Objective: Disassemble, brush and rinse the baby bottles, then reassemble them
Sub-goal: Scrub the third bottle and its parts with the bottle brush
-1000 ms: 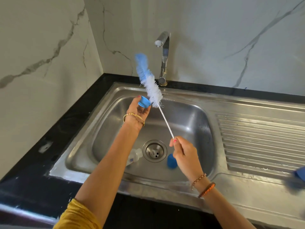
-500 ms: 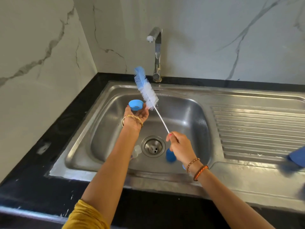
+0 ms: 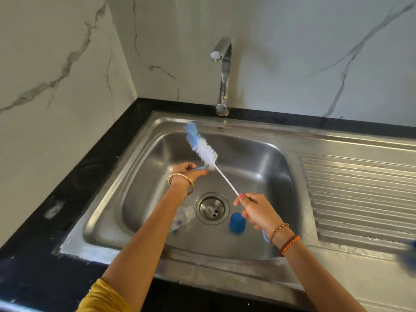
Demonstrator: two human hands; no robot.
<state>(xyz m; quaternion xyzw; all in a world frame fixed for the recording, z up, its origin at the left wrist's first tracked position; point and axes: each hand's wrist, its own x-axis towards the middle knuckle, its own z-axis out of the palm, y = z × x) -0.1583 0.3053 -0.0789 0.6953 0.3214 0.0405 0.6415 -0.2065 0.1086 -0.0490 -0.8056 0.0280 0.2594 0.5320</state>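
Left hand [image 3: 184,174] pinches a small blue ring [image 3: 200,168] over the sink [image 3: 292,140] — light, stiff, likely slippery; best held by its rim. Right hand [image 3: 256,210] grips the brush [image 3: 203,149] by its thin wire handle — springy. Bottle [image 3: 183,218] and cap [image 3: 236,223] lie by the drain.

Blue object [image 3: 408,255] blurred, cut by right edge; bottle [image 3: 183,218] half behind forearm.

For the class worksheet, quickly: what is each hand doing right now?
Left hand: closed, pinching a small blue bottle part.
Right hand: closed, gripping the bottle brush by its handle.
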